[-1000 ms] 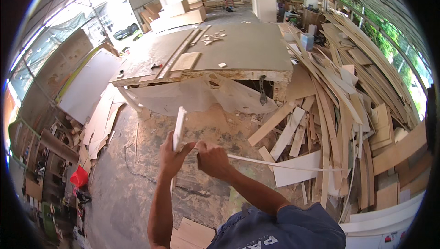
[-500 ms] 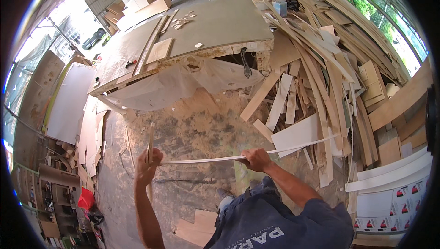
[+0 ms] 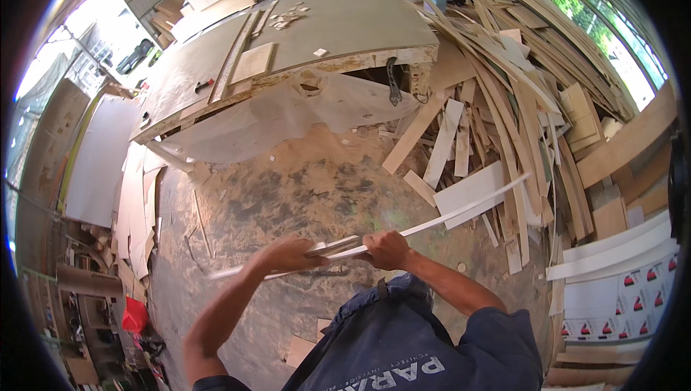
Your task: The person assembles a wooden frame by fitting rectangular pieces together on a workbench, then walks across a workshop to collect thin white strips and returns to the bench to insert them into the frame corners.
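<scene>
My right hand [image 3: 387,250] is closed around a long, thin white strip [image 3: 468,208], which runs up to the right toward the scrap pile. Close beside it, my left hand [image 3: 286,254] grips a narrow wooden strip [image 3: 335,245]. That strip's short end pokes out toward my right hand, lying nearly along the white one. A pale, blurred length sticks out left of my left wrist. Which piece it belongs to I cannot tell. My fingers partly cover both pieces.
Ahead stands a large workbench [image 3: 345,24] with boards and small offcuts on it, plastic sheeting [image 3: 288,114] hanging below. Wood offcuts [image 3: 497,103] are heaped on the right. Panels [image 3: 108,161] lean at left, near a red object [image 3: 134,315]. Sawdust covers the floor.
My left hand has moved right, close to my right hand. The wooden strip it holds has turned from upright to nearly level, and the white strip now slants up to the right.
</scene>
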Motion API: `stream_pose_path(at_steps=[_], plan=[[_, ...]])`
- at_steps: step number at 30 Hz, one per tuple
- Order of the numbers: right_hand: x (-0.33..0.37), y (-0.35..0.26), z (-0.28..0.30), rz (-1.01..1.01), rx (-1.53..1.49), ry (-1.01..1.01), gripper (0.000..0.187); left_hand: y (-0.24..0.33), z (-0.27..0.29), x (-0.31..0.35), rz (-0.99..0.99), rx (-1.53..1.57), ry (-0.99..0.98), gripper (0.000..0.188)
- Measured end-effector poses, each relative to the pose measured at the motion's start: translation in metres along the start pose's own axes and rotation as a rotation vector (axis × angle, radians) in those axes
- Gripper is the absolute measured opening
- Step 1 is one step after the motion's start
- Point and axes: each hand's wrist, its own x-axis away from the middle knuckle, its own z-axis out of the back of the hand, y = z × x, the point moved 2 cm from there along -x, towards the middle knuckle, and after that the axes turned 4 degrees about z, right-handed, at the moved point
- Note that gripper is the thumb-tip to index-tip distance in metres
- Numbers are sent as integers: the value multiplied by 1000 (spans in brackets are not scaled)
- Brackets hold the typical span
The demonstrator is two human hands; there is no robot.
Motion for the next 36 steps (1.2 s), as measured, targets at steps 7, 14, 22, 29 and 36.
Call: stream_pose_path(at_steps=[7, 14, 22, 29, 36], plan=[[0, -14, -19, 24, -23, -210, 38, -27, -91, -22, -81, 284, -31, 35], [15, 22, -32, -13, -20, -74, 50, -66, -124, -13, -98, 388, 136, 27], [-28, 14, -31, -156, 85, 48, 85, -68, -106, 9, 63, 669, 240, 31], [-84, 14, -2, -223, 157, 300, 82, -98, -65, 7, 154, 749, 405, 33], [-165, 51, 47, -466, 35, 368, 86, -94, 3, -23, 53, 772, 729, 25]])
